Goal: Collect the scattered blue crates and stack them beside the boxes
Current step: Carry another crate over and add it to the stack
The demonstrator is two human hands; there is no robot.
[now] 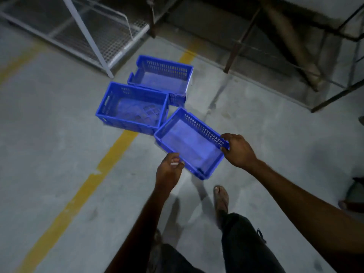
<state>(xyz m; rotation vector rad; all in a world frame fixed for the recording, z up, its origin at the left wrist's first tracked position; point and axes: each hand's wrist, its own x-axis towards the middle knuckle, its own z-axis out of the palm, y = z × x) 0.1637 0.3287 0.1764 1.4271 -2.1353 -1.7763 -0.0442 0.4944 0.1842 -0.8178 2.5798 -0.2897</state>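
Crates: three, blue: near crate (pixel 189 146), left crate (pixel 132 107), far crate (pixel 161 77).
Right hand (pixel 239 149): fingers clasp near crate's corner.
Left hand (pixel 169 170): fingers curled at its rim, grip unclear.

floor, rack and frame

a grey concrete floor (pixel 49 144) carries a worn yellow line (pixel 82 190) running diagonally. a white wire-mesh rack (pixel 110 36) stands at the upper left. a dark metal frame (pixel 242 40) stands at the upper right, with a brown tube (pixel 291 42) leaning through it.
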